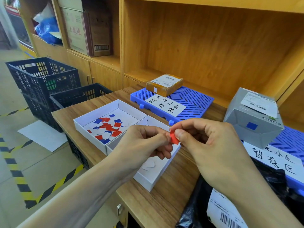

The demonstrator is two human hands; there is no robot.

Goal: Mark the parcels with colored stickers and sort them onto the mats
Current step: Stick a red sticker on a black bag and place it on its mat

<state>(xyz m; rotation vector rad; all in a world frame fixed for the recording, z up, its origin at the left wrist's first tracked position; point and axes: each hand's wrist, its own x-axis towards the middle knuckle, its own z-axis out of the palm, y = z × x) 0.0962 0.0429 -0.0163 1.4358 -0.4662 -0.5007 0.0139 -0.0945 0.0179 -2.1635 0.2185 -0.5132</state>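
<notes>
Both hands meet above the wooden surface (158, 209): the left hand (146, 143) and right hand (209, 142) each pinch the small red square sticker (173, 137), likely peeling its backing (hence the fingertip grip). It hangs over the white cardboard tray (92, 129) of loose stickers, while the black plastic-bagged parcel (197, 211) waits, unmarked, at the near edge.

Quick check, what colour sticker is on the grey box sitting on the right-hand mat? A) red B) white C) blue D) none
C: the grey box on the right-hand blue mat shows a blue sticker on its front face, while the red sticker is pinched between both hands, away from any parcel.
</notes>
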